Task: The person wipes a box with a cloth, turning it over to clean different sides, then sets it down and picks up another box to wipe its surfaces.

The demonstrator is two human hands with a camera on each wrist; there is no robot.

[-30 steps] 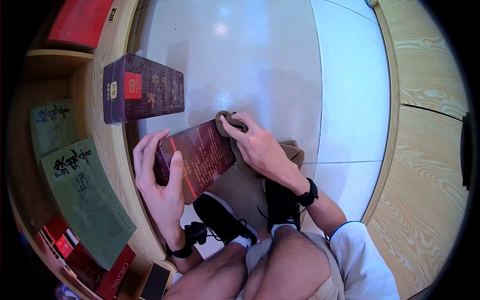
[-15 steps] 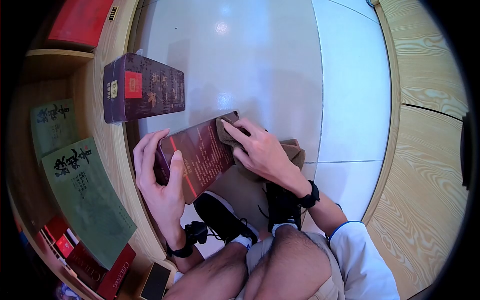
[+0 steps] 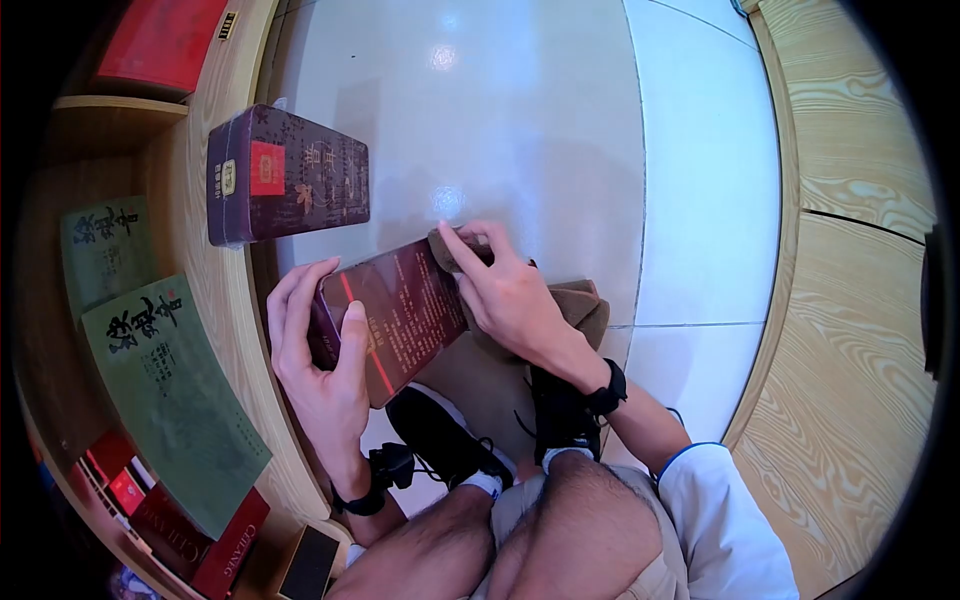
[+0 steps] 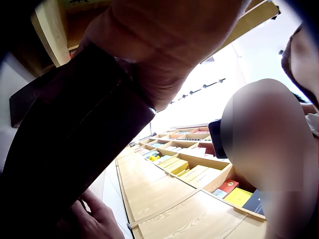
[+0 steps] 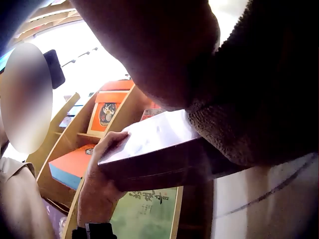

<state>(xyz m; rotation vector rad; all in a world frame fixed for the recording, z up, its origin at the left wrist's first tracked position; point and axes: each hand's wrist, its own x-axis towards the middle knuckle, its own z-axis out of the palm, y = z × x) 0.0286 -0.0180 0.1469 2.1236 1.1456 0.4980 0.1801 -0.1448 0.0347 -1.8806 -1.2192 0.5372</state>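
A dark maroon box (image 3: 400, 318) with gold print and a red stripe is held tilted above the floor in the head view. My left hand (image 3: 325, 365) grips its near left end, thumb on the printed face and fingers round the far edge. With bent fingers my right hand (image 3: 520, 300) holds a brown cloth (image 3: 580, 305) against the box's far right end. The right wrist view shows the cloth (image 5: 219, 132) over one end of the box (image 5: 149, 162), with the left hand (image 5: 97, 189) at the other end. In the left wrist view the box (image 4: 75, 134) looks almost black.
A purple box (image 3: 300, 180) with a red label stands by the cabinet on the left. Green packages (image 3: 175, 400) and a dark red box (image 3: 232, 545) lie in that cabinet. Wooden cabinet doors (image 3: 850, 330) line the right. Black shoes (image 3: 440, 430) are below the hands.
The right hand and cloth slid over the box's right end, first uncovering its far corner, then going back over that corner. The left hand and the box stay almost still.
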